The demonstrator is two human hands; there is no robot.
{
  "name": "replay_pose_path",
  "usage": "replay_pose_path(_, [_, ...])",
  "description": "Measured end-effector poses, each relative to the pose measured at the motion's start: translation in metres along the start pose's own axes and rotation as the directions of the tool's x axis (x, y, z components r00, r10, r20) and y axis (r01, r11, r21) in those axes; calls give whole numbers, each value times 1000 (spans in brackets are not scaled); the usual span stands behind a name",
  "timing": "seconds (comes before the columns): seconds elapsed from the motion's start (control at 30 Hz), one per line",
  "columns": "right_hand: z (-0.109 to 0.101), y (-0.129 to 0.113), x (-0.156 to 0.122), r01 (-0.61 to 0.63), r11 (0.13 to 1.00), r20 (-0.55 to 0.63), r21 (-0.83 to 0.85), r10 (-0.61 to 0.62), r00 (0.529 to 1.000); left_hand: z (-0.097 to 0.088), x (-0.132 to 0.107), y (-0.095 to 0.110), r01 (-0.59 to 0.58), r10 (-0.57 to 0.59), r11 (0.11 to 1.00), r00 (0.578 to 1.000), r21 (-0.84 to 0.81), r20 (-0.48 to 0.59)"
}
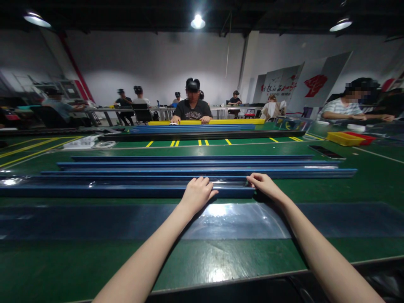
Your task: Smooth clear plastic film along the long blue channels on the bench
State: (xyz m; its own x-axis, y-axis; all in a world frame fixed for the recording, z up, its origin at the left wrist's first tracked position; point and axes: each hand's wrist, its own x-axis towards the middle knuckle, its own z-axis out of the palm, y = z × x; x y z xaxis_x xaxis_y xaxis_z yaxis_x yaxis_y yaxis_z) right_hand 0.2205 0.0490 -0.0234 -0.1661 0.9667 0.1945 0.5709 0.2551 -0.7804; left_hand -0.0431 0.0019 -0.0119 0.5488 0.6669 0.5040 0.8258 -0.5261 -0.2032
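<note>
The nearest long blue plastic channel point(126, 192) lies across the green table, with a clear, shiny strip point(230, 184) visible inside it. My left hand point(198, 193) is over this channel near its right end, fingers curled across the far rim and thumb at the near side. At the very end of the channel, my right hand point(260, 183) has thumb and forefinger pinched together; what lies between them is too small to make out. Closer to me, a wide sheet of clear film point(240, 223) lies flat beneath my forearms.
Several more blue channels point(202, 164) lie parallel beyond my hands. A phone point(326, 152) and yellow and red trays point(344, 139) are at right. Across the table a person point(192, 110) handles a yellow strip point(227, 122). White bundled material point(80, 142) sits at left.
</note>
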Motion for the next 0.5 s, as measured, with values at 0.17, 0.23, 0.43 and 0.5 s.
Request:
replay_pose_path(0.17, [-1, -1, -1, 12, 999, 15, -44, -12, 1000, 1, 0, 1, 0, 0, 1000, 1000, -4, 15])
replay_pose_path(0.23, [-1, 0, 0, 11, 999, 20, -43, -11, 1000, 2, 0, 1, 0, 0, 1000, 1000, -1, 18])
replay_pose_path(0.43, [-2, 1, 0, -9, 999, 26, -38, 10, 1000, 2, 0, 1, -5, 5, 1000, 1000, -6, 24])
replay_pose_path(0.5, [-2, 2, 0, -18, 999, 25, -32, 18, 1000, 2, 1, 1, -6, 6, 1000, 1000, -8, 25])
